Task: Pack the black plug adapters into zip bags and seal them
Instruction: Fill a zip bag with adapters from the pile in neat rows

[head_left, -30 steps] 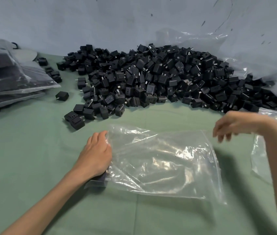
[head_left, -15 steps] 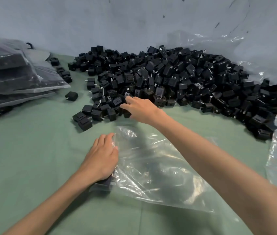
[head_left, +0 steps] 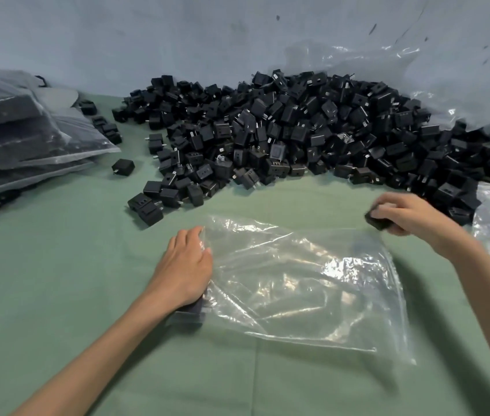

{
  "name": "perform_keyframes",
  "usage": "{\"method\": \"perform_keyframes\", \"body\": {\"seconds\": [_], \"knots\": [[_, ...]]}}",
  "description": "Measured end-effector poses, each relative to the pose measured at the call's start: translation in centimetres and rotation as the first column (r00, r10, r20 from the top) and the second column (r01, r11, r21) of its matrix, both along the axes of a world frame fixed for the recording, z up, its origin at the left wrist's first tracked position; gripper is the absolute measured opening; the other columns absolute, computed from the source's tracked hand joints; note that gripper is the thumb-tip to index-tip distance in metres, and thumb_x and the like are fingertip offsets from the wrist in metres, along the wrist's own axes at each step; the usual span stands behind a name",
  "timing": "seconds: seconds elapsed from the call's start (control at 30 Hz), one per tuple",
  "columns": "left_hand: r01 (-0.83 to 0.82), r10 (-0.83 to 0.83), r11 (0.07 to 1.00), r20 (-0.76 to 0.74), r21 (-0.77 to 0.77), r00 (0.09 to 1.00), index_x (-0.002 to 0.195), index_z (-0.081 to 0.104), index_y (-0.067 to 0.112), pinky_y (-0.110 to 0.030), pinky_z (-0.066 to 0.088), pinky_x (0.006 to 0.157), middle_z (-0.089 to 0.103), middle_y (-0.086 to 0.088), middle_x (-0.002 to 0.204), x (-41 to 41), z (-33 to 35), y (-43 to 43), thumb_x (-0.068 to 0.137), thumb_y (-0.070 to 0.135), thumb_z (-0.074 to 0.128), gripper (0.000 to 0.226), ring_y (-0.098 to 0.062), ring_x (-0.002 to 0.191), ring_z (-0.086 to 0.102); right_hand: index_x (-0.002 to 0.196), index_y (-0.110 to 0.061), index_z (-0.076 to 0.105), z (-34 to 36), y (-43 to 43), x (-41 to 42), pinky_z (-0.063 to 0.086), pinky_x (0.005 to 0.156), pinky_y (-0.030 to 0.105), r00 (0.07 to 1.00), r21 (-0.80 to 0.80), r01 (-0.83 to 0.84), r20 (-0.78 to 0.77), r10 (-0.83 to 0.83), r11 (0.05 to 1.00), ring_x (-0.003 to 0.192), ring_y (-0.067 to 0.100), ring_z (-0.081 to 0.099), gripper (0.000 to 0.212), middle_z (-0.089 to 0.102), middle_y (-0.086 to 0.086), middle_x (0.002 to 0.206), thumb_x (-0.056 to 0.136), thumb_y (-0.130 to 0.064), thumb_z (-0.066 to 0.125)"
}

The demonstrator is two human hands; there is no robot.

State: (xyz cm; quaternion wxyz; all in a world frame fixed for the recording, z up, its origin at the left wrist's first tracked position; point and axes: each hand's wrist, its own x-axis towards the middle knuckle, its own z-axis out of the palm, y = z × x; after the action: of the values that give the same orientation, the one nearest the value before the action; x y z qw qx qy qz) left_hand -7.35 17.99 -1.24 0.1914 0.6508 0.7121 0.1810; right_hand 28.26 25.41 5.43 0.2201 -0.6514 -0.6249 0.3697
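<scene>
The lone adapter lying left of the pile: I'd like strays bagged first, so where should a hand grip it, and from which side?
Probably from above: pinch the lone adapter across two opposite flat sides of its body. It lies flat on the green cloth, apart from the pile, leaving finger room. Its prongs stick out at the lower-left end; avoid those.

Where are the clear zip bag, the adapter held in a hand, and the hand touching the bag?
zip bag [head_left: 312,283], head view, middle of its clear upper face.
held adapter [head_left: 377,221], head view, black corner showing outside the grip.
left hand [head_left: 185,265], head view, back of the hand.
</scene>
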Motion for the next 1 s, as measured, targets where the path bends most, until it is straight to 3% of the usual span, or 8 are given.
{"method": "perform_keyframes", "body": {"seconds": [0.1,0.23,0.37,0.47,0.6,0.73,0.87,1.0], "knots": [[0.007,-0.007,1.000,0.000,0.004,1.000,0.148,0.022,0.015,-0.034,0.023,0.110,0.029,-0.002,0.148,0.0,-0.1,0.0,0.099,0.029,0.029,0.051,-0.017,0.135,0.025,0.087,-0.019,0.070,-0.5,-2.8,2.6,0.039,0.056,0.019,0.982,-0.236,-0.144,0.090,0.169,0.961,0.061,0.013,0.048,0.012,0.060,0.006,0.075,0.088,-0.012,0.060],[0.006,-0.006,1.000,0.000,0.009,1.000,0.149,0.022,0.015,-0.035,0.024,0.110,0.028,-0.002,0.149,-0.1,-0.2,0.1,0.100,0.031,0.030,0.052,-0.017,0.135,0.026,0.088,-0.021,0.072,0.0,-4.9,3.0,0.037,0.055,0.012,0.968,-0.294,-0.237,0.006,0.249,0.926,0.060,0.007,0.045,0.014,0.055,-0.005,0.068,0.087,-0.014,0.060],[0.003,-0.003,1.000,0.008,0.011,1.000,0.149,0.022,0.015,-0.037,0.025,0.110,0.028,-0.002,0.150,-0.1,-0.3,-0.1,0.100,0.034,0.029,0.053,-0.017,0.136,0.027,0.079,-0.017,0.072,0.3,-6.2,3.1,0.033,0.051,0.015,0.892,-0.501,-0.234,0.230,0.388,0.833,0.056,0.004,0.046,0.005,0.057,-0.008,0.063,0.081,-0.020,0.069],[-0.001,0.000,1.000,0.006,0.016,1.000,0.149,0.022,0.015,-0.037,0.024,0.110,0.027,-0.003,0.151,-0.1,-0.3,0.0,0.100,0.034,0.030,0.053,-0.017,0.137,0.026,0.078,-0.029,0.072,1.3,-6.7,3.0,0.038,0.055,0.019,0.817,-0.386,-0.281,0.385,0.430,0.879,0.056,0.003,0.051,0.014,0.063,-0.008,0.065,0.070,-0.040,0.077],[-0.002,0.002,1.000,0.007,0.010,1.000,0.149,0.022,0.015,-0.038,0.024,0.111,0.027,-0.003,0.151,-0.1,-0.3,0.1,0.100,0.035,0.030,0.054,-0.018,0.137,0.026,0.127,-0.039,0.057,0.8,-7.5,0.2,0.052,0.076,0.020,0.820,-0.285,-0.572,-0.222,0.527,0.770,0.089,0.005,0.066,0.055,0.070,-0.005,0.107,0.075,-0.047,0.073],[0.003,-0.004,1.000,0.026,0.008,1.000,0.148,0.024,0.015,-0.037,0.024,0.110,0.029,-0.004,0.150,-0.2,-0.3,0.1,0.099,0.038,0.031,0.054,-0.019,0.137,0.026,0.138,-0.039,0.039,-2.6,-7.6,-2.9,0.049,0.098,0.032,0.803,-0.137,-0.531,-0.396,0.446,0.836,0.117,0.025,0.057,0.054,0.063,-0.001,0.125,0.089,-0.026,0.059],[0.020,-0.021,1.000,0.044,0.008,0.999,0.148,0.024,0.014,-0.036,0.024,0.109,0.031,-0.005,0.147,-0.3,-0.3,0.2,0.100,0.041,0.030,0.056,-0.020,0.135,0.028,0.132,-0.033,0.041,-3.5,-6.8,-7.2,0.048,0.097,0.024,0.836,0.107,-0.513,-0.161,0.524,0.851,0.110,0.013,0.062,0.055,0.066,-0.021,0.105,0.081,-0.038,0.062],[0.026,-0.027,1.000,0.068,0.007,0.997,0.147,0.025,0.013,-0.034,0.025,0.106,0.033,-0.004,0.145,-0.2,-0.1,0.0,0.098,0.045,0.028,0.059,-0.017,0.133,0.030,0.112,-0.025,0.064,-3.4,-5.3,-11.3,0.059,0.070,0.039,0.791,0.267,-0.541,-0.161,0.590,0.798,0.078,0.020,0.070,0.037,0.069,-0.010,0.099,0.080,-0.043,0.069]]}}
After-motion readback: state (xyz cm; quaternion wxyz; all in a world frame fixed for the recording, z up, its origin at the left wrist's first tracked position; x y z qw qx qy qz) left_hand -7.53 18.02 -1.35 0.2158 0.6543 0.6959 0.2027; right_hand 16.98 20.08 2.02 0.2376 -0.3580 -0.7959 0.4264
